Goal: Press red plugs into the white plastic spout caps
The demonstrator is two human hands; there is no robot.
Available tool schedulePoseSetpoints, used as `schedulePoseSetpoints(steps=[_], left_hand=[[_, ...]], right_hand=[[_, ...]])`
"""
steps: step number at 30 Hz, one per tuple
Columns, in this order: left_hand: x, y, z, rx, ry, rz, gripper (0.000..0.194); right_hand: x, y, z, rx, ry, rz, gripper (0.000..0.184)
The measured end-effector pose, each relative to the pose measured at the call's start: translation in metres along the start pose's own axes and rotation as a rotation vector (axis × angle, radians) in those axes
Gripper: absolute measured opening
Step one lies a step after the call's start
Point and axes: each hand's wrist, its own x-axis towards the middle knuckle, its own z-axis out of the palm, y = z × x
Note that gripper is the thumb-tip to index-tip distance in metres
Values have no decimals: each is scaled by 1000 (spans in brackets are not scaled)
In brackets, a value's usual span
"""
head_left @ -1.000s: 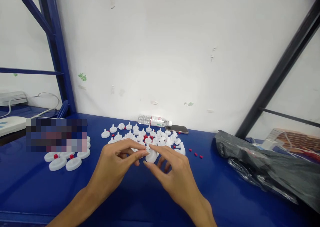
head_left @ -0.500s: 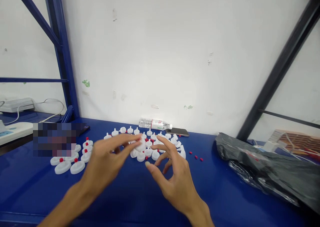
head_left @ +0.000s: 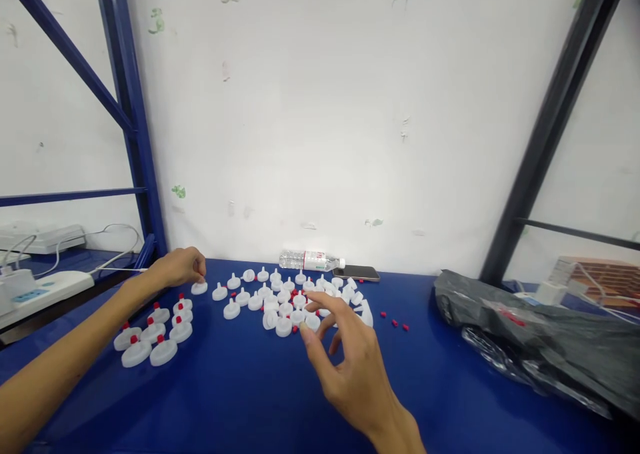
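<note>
My left hand [head_left: 183, 267] is at the far left of the table, its fingertips pinched on the top of a white nozzle cap [head_left: 199, 288]; the cap's tip is hidden by the fingers. In front of it stands a group of white nozzle caps with small red tip caps [head_left: 163, 352]. My right hand [head_left: 345, 361] hovers at the near right edge of a pile of white nozzle caps without tips [head_left: 283, 327]. Its thumb and fingers are curved and apart, with nothing visible between them. Small red tip caps lie among the pile, and a few red tip caps [head_left: 395, 323] lie to its right.
A clear plastic bottle [head_left: 313, 261] lies on its side by the wall, beside a dark phone [head_left: 356, 273]. A grey plastic bag [head_left: 520, 327] covers the right side of the blue table [head_left: 260, 401]. White power strips [head_left: 45, 287] with cables stand at the left.
My left hand has moved from the middle to the far left with a white nozzle cap. My right hand stays near the pile. The view has shifted slightly.
</note>
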Motion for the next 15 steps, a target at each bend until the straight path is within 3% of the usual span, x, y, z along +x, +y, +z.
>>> schedulePoseSetpoints(steps=[5,15], left_hand=[[10,-12,17,12,-99,-28,31],[8,-7,19,41,-108,8,33]], right_hand=[[-1,0,0,-12,-9,-2,34],[-2,3,2,-30,17,0,37]])
